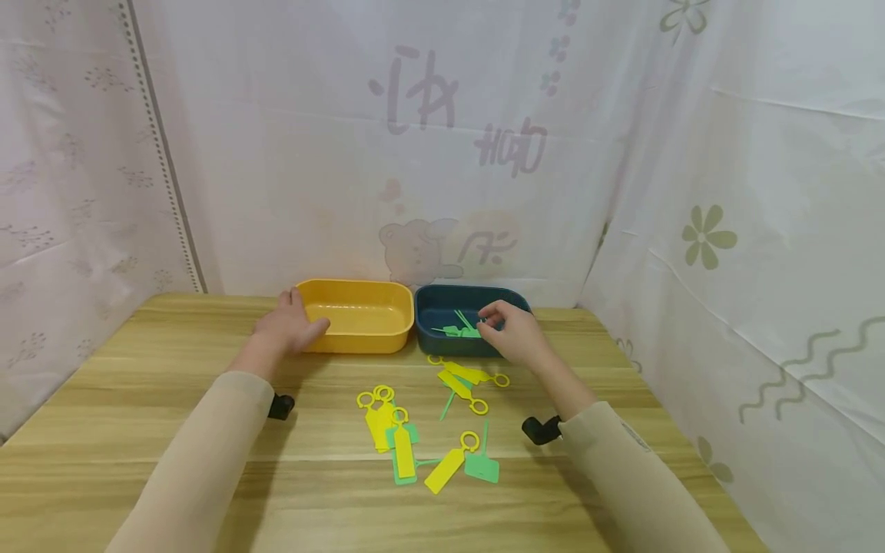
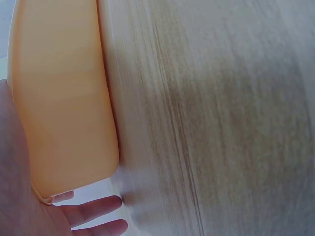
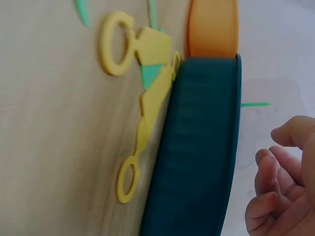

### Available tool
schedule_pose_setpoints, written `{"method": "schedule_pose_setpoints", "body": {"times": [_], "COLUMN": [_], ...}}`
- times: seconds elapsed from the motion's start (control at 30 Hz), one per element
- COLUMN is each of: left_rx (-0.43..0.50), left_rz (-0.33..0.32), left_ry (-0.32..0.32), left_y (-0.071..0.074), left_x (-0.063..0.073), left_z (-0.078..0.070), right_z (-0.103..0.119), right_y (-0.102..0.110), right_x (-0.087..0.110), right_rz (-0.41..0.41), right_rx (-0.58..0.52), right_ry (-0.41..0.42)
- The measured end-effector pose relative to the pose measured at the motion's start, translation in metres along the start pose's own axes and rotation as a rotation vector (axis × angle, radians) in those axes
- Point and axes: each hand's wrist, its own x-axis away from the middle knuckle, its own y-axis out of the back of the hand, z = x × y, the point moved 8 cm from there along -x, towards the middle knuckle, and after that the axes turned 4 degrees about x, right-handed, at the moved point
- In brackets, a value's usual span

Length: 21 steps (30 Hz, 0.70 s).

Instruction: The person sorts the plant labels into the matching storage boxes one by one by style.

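Note:
My left hand [image 1: 286, 322] rests against the left end of a yellow bin [image 1: 356, 343], its fingers extended past the bin's corner in the left wrist view. My right hand [image 1: 513, 332] hovers over the right side of a dark blue bin [image 1: 452, 347]. Its fingers are loosely bent, and the right wrist view shows thumb and fingertips apart with nothing between them. Several green tag ties [image 1: 456, 332] lie inside the blue bin; the tip of one green tie [image 3: 255, 104] pokes above its rim. Yellow ring tags [image 1: 458, 384] lie just in front of that bin.
Nearer on the wooden table [image 1: 325, 507] lies a loose group of yellow ring tags [image 1: 404, 455] and green tags, some overlapping. A single green tag [image 1: 482, 468] lies to their right. The bins stand side by side before a printed white curtain [image 1: 290, 153].

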Motion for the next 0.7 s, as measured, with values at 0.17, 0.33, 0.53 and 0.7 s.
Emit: {"method": "schedule_pose_setpoints", "body": {"times": [0.17, 0.33, 0.53, 0.7], "left_rx": [0.005, 0.002, 0.006, 0.010], "left_rz": [-0.003, -0.003, -0.020, -0.020], "left_ry": [0.001, 0.002, 0.010, 0.009], "left_y": [0.002, 0.002, 0.002, 0.004], "left_x": [0.002, 0.003, 0.004, 0.004], "left_z": [-0.001, 0.000, -0.001, -0.001], "right_z": [0.005, 0.013, 0.026, 0.037], "right_y": [-0.002, -0.006, -0.018, -0.030], "right_x": [0.014, 0.028, 0.050, 0.077], "right_rz": [0.027, 0.074, 0.180, 0.304], "right_rx": [0.020, 0.034, 0.070, 0.169], "right_ry": [0.012, 0.044, 0.134, 0.235]}}
